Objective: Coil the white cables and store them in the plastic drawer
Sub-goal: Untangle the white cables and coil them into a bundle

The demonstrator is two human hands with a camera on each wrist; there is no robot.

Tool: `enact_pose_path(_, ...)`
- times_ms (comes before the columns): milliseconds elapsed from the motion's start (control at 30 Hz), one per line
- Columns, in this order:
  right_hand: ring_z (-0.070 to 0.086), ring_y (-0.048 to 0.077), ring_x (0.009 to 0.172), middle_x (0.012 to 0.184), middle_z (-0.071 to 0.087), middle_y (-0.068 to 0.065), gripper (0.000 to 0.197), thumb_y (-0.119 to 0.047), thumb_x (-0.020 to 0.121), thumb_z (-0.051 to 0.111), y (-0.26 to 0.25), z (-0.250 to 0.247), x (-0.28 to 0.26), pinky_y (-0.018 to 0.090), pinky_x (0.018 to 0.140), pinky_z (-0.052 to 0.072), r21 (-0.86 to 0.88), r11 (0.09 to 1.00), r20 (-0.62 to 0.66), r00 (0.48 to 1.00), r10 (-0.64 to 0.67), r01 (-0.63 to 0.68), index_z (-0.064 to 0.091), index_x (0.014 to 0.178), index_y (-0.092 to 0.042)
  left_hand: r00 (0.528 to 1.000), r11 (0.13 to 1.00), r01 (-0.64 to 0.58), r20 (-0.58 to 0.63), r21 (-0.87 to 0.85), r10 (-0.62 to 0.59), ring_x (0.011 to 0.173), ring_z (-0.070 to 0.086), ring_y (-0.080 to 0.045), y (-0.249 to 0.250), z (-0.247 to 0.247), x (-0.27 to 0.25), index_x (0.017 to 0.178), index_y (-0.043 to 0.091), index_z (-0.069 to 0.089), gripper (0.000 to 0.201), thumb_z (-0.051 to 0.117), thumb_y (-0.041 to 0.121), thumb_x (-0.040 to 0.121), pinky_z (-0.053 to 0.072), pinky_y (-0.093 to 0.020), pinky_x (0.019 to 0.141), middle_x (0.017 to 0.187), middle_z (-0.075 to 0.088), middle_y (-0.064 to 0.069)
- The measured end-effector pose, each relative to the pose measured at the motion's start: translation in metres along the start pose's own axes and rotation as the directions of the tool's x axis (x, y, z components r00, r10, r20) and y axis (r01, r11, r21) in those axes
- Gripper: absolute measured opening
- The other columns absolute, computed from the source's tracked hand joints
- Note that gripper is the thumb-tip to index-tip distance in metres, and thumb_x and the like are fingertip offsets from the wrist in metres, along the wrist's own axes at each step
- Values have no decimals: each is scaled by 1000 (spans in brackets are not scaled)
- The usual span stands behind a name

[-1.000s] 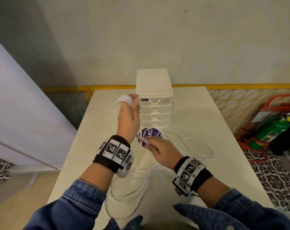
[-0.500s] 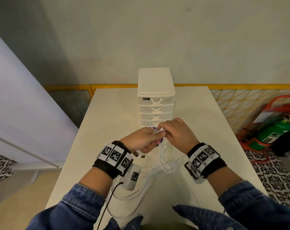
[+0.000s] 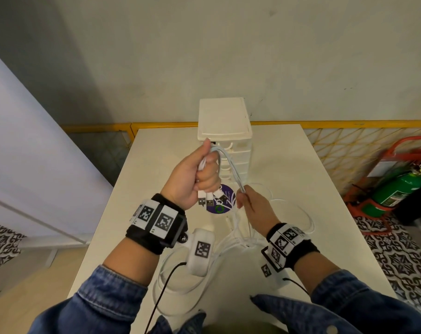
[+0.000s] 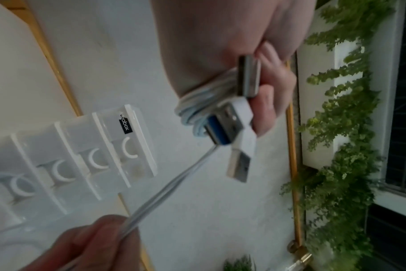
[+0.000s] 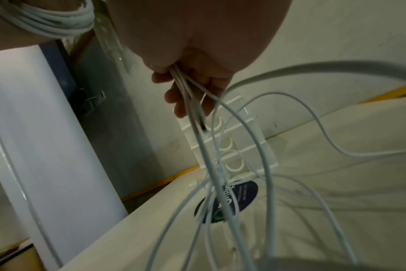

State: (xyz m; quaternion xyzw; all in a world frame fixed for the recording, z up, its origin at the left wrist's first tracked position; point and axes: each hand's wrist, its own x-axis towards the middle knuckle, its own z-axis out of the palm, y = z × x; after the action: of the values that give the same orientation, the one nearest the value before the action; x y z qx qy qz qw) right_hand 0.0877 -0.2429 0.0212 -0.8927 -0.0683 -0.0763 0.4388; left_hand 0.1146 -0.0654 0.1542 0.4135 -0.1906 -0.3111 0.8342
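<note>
My left hand (image 3: pixel 204 174) is raised in front of the white plastic drawer unit (image 3: pixel 225 121) and grips a coil of white cables (image 3: pixel 218 155) wound round its fingers. Three USB plugs (image 3: pixel 207 201) hang below the fist, shown close in the left wrist view as USB plugs (image 4: pixel 234 132) beside the coil (image 4: pixel 197 102). My right hand (image 3: pixel 243 196), lower and to the right, pinches the cable strands (image 5: pixel 186 88) that run down from the coil. Loose cable loops (image 3: pixel 298 213) lie on the white table (image 3: pixel 156 150). All the drawers (image 4: pixel 81 155) look closed.
A round purple sticker (image 3: pixel 220 202) lies on the table below the drawer unit. More cable loops (image 3: pixel 180 285) trail near the front edge. A yellow railing (image 3: pixel 349 124) runs behind the table. At right stands a green fire extinguisher (image 3: pixel 397 189); at left, a white panel (image 3: pixel 24 165).
Half a second ago both hands met low near the sticker. Now my left hand has risen in front of the drawers with the coil, and my right hand holds the strands lower down.
</note>
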Motion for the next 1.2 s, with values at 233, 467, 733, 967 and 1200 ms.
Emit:
enact_pose_path(233,49,14,59,63,52,-5,30,-35,95,36,-5,6,4,33,63,39,140,989,-14,999,50,-48,47,77,-15,987,954,-153,4,-258,159,31,14,-10,10,-1,4,64,15,51,38,32,32,92,22,-22,36,42,17,7)
enact_pose_path(467,44,6,52,56,50,-11,27,-32,95,38,-6,13,0,37,61,42,225,970,46,995,86,-94,49,71,-34,936,876,-351,-109,-331,334,40,35,-9,23,-1,8,77,12,46,18,37,22,89,36,-23,48,50,40,4)
enact_pose_path(733,59,-4,86,100,67,-12,26,-25,97,42,-28,22,-5,10,82,42,81,996,311,948,-62,39,62,114,-23,793,872,-489,-424,-15,438,50,40,-10,18,-19,16,71,15,41,36,25,21,102,37,-24,57,59,44,4)
enact_pose_path(967,43,27,56,60,49,3,23,-40,91,42,-46,13,-5,32,62,41,213,969,272,945,-179,122,65,92,-38,921,421,120,-259,899,291,52,42,-17,-15,-51,14,76,16,43,19,40,20,94,36,-33,50,62,45,-1)
enact_pose_path(1200,60,19,63,71,64,4,14,-42,83,50,-54,-18,19,39,65,49,258,951,51,981,-190,170,45,83,-30,907,573,388,-188,721,-378,32,27,-10,-28,-33,-3,64,16,49,60,20,61,90,23,-18,37,43,33,3)
